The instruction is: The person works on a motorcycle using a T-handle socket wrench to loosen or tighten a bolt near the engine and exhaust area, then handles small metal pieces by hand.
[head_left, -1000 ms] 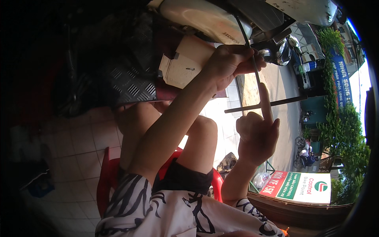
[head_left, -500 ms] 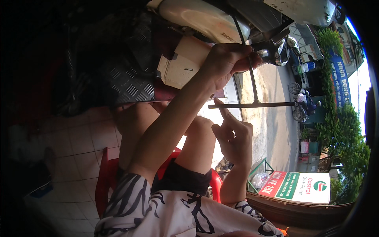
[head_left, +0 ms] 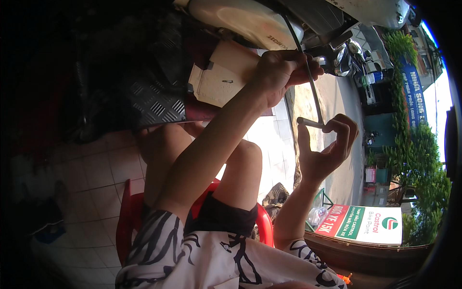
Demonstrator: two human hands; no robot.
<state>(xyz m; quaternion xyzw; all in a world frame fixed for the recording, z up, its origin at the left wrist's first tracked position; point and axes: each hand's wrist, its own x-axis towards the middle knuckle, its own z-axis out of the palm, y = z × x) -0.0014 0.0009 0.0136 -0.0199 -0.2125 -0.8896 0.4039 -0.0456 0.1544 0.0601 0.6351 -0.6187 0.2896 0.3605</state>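
Note:
A long dark T-handle wrench (head_left: pixel 315 94) slants from the motorbike (head_left: pixel 245 21) at the top toward me. My left hand (head_left: pixel 281 74) is closed around the middle of its shaft. At the near end, the curled fingers of my right hand (head_left: pixel 332 147) hook over one side of the crossbar, and the thumb lies at its other end. Dark parts of the motorbike hide the wrench's far tip. Below the bike, left of my left hand, lies an open piece of cardboard (head_left: pixel 211 84) with a small dark part (head_left: pixel 227 81) on it.
I sit on a red plastic chair (head_left: pixel 126 226), knees toward the motorbike. Dark diamond-patterned plate (head_left: pixel 159 103) is at the left, above pale floor tiles (head_left: pixel 101 168). A signboard (head_left: pixel 368 226) stands at the right, near the street. Parked motorbikes (head_left: pixel 344 60) stand farther off.
The crossbar has turned from lying across the view to pointing more along it. My right hand has moved up and right, from a pointing finger at the bar to curled fingers on it.

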